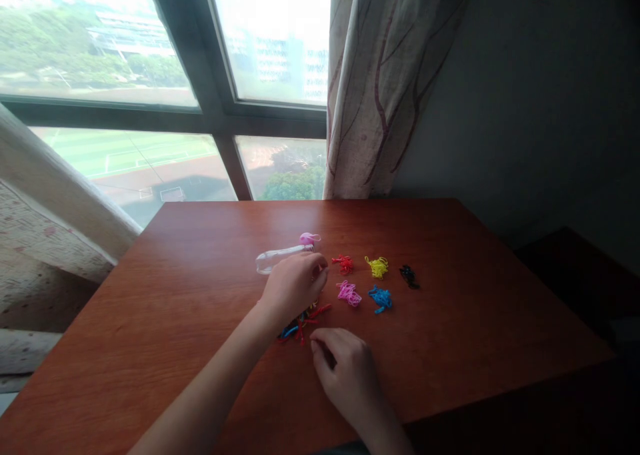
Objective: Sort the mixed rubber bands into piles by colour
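My left hand (296,282) reaches over a mixed pile of coloured strands (303,323) and partly hides it. Its fingers are drawn together beside a small heap of red strands (344,264); whatever they pinch is hidden. Closer to me, my right hand (347,368) rests low over the table, thumb and forefinger bent toward each other at the pile's near right side. I cannot make out anything in its fingertips. A heap of pink strands (349,294) and one of blue strands (381,299) lie to the right of the hands.
Farther right are yellow strands (377,267) and black strands (409,276). Behind my left hand lies a clear plastic case (274,259) with a pink item (309,238) at its end. The brown wooden table (175,295) stands against a window flanked by curtains (380,88).
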`<act>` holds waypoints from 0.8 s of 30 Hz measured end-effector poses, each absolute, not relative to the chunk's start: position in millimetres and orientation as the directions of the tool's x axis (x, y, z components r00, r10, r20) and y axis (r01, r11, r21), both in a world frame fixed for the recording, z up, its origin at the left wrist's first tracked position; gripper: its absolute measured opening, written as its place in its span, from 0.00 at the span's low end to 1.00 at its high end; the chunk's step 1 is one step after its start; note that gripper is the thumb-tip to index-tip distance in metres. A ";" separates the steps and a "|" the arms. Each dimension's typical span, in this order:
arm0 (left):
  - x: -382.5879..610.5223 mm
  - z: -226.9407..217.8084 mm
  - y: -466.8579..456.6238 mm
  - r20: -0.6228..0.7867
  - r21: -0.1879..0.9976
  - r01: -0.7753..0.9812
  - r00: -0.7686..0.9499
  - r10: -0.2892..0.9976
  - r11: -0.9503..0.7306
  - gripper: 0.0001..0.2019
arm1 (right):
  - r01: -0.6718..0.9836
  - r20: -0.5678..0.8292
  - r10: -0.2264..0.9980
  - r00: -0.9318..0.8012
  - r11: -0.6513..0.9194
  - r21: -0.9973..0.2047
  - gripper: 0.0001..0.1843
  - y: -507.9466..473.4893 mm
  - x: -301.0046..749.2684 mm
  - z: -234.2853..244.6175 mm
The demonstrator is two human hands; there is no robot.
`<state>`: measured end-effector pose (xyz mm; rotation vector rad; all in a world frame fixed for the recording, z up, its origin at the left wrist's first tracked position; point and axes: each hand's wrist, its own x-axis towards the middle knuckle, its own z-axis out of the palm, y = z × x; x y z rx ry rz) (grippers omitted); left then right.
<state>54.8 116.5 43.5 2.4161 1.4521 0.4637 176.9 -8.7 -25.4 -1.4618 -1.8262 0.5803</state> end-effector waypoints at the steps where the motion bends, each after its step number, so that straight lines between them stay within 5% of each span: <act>1: 45.9 43.5 108.5 0.137 0.415 0.788 0.439 0.888 -0.454 0.08 | 0.643 0.251 0.963 -0.096 0.253 -0.723 0.10 -8.9 176.9 -25.6; 8: -6.8 17.0 48.0 0.216 0.607 0.682 0.353 0.910 -0.408 0.07 | 0.693 0.286 0.958 -0.020 0.219 -0.686 0.10 -8.5 177.5 -30.3; 24: -17.7 -19.4 1.3 0.313 0.483 0.756 0.323 0.893 -0.442 0.08 | 0.719 0.280 0.957 -0.069 0.243 -0.651 0.10 -8.6 178.9 -32.9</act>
